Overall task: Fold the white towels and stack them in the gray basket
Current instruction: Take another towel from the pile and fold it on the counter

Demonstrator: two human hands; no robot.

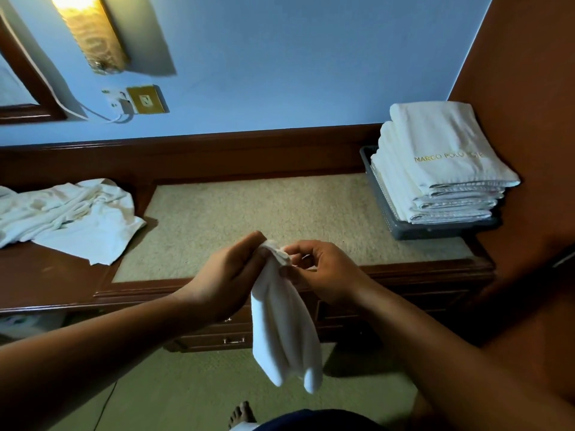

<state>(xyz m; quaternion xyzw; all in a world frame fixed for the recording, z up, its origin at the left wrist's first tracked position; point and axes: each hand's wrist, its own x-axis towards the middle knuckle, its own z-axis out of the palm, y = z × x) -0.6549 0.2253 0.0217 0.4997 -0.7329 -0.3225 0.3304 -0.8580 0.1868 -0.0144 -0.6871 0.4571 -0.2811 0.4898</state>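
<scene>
In the head view, a small white terry towel [283, 331] is held up in front of the desk. It hangs limp below the hands, with its lower end free above the floor. Its bunched top edge is pinched between the thumb and fingers of the left hand [230, 275]. The curled fingers of the right hand [323, 272] pinch the same edge just beside it.

The step in hand is judged to be the finding of corners before a fold is made. Next, the edge would need to be drawn apart and the cloth spread flat on the desk top.

A gray plastic basket [435, 230] stands at the right end of the desk, and a stack of folded white towels [445, 163] rises well above its rim. A loose heap of unfolded white towels [68, 216] lies at the left end.

The surface is a dark wooden desk with a beige textured inlay [264, 209]. Behind it are seen a blue wall [295, 63], a lit wall lamp [90, 32] and a brass-coloured socket plate [146, 99].
</scene>
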